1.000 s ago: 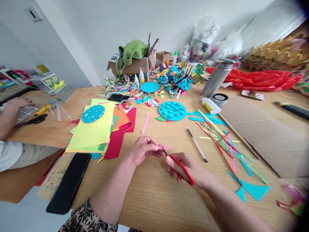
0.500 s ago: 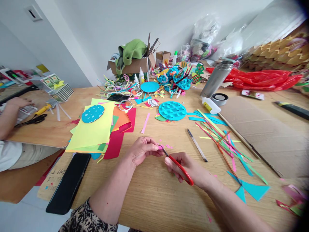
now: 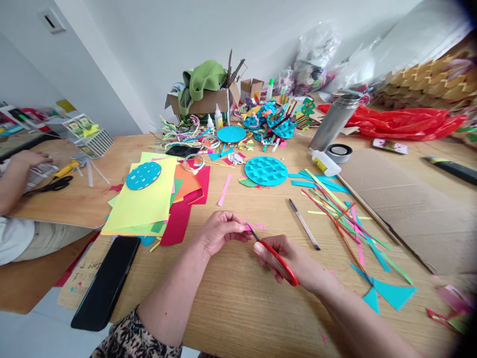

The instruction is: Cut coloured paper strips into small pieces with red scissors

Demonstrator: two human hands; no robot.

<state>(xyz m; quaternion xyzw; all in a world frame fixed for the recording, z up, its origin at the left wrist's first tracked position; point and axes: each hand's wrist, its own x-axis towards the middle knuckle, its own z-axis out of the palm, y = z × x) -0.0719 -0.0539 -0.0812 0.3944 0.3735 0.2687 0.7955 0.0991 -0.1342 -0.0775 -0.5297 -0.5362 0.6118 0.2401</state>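
Pink paper strip [image 3: 248, 227] sits pinched between the thumb and fingers of the left hand [image 3: 224, 232], over the wooden table [image 3: 223, 308], while the right hand [image 3: 292, 257] wraps round red-handled scissors [image 3: 278, 256] (blades right at the paper). Beyond lie pink scraps [image 3: 260, 226], a blue textured oval [image 3: 266, 171] and a steel flask [image 3: 334, 122].

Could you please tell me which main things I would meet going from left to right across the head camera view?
Black scissors, black phone, left hand holding pink paper, right hand holding red-handled scissors, cyan paper piece.
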